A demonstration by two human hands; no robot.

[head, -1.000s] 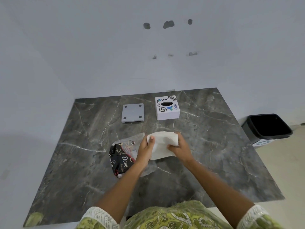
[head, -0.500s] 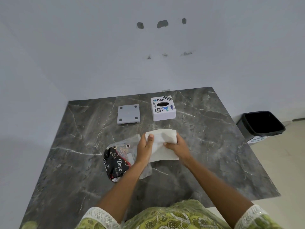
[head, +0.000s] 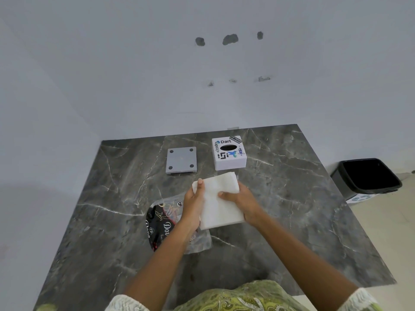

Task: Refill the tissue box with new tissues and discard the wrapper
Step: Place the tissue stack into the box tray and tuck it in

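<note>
Both hands are gripping a thick white stack of tissues [head: 219,202], soft and papery looking, roughly rectangular with slightly floppy corners. The left hand [head: 195,205] is clamping the stack's left edge with its thumb lying on top near the far corner, and the right hand [head: 243,202] is pinching the right side with its thumb pressing down on the top sheet. The stack is hovering over the middle of the table [head: 292,221], which is dark grey marble-look stone with thin white veins and a smooth, faintly shiny face.

Under the left wrist the wrapper [head: 167,223] is lying flat on the table: crinkly clear plastic with a black printed panel. The arm is covering a good part of it, so the lettering is only partly readable.

At the far side the tissue box [head: 229,154] is sitting upright, a white cube with stickers and a dark oval slot on top. Just left of it, apart from it, a flat grey square base plate [head: 181,160] is lying with four dark round dots at its corners.

A black plastic bin [head: 368,176] is standing on the floor off the table's right edge, its lower part hidden by the tabletop.
</note>
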